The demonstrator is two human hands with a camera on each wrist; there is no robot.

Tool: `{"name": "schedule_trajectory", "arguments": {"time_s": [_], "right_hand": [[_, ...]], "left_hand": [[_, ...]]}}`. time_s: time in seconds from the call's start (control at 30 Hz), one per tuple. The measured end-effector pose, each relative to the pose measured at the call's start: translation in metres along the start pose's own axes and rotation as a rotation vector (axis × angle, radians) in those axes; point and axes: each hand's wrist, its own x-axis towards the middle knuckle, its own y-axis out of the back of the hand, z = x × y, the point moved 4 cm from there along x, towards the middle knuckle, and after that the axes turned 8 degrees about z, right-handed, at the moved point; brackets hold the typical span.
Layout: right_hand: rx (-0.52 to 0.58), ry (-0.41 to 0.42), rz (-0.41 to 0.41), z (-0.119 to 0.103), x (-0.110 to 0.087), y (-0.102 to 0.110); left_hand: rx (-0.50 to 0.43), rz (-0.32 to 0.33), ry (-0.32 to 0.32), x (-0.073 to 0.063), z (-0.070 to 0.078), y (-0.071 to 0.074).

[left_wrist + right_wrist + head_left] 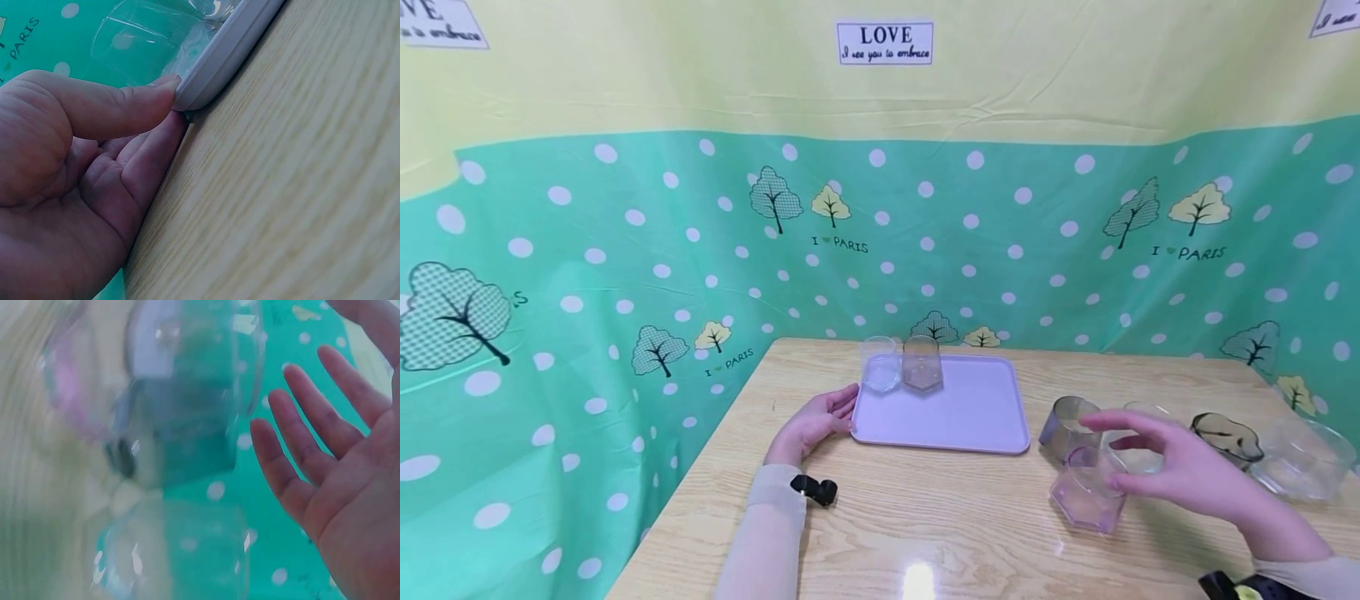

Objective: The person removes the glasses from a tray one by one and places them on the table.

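Observation:
My left hand point(812, 425) pinches the near left corner of a lilac tray point(973, 408), thumb on the rim and fingers at its underside in the left wrist view. On the tray's left end stand a clear glass point(881, 375) and a brownish tinted glass point(922, 371), side by side. Over at the right, my right hand point(1195, 471) is held above a group of glasses, its fingers spread and holding nothing in the right wrist view. A pink-tinted glass point(1088, 507) is nearest its thumb. Behind that stands a grey tinted glass point(1063, 442).
Partly hidden behind the right hand is a clear glass point(1142, 461). Farther right are a dark brown glass point(1228, 439) and a wide clear glass vessel point(1311, 462). The wooden table point(940, 517) backs onto a green patterned curtain point(820, 283).

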Motion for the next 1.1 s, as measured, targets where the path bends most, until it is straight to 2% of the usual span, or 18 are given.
{"name": "schedule_trajectory", "arguments": {"time_s": [0.17,0.3,0.57,0.83,0.97,1.1], "right_hand": [[-0.02,-0.1,0.023,-0.019,0.024,-0.01],[-0.005,-0.193,0.035,-0.032,0.046,-0.024],[0.075,-0.246,0.048,-0.048,0.094,-0.067],[0.119,-0.282,0.056,-0.051,0.13,-0.113],[0.122,-0.305,0.086,-0.046,0.141,-0.135],[0.157,-0.37,0.115,-0.038,0.148,-0.157]], "left_hand": [[0.0,-0.018,-0.01,0.001,0.0,-0.001],[0.006,-0.01,-0.009,0.001,0.001,-0.001],[0.01,-0.008,-0.01,0.002,0.002,0.0],[-0.011,-0.015,-0.004,0.001,-0.001,0.0],[-0.006,-0.006,-0.008,0.001,-0.002,0.0],[0.008,-0.007,-0.015,0.001,-0.001,0.0]]}}
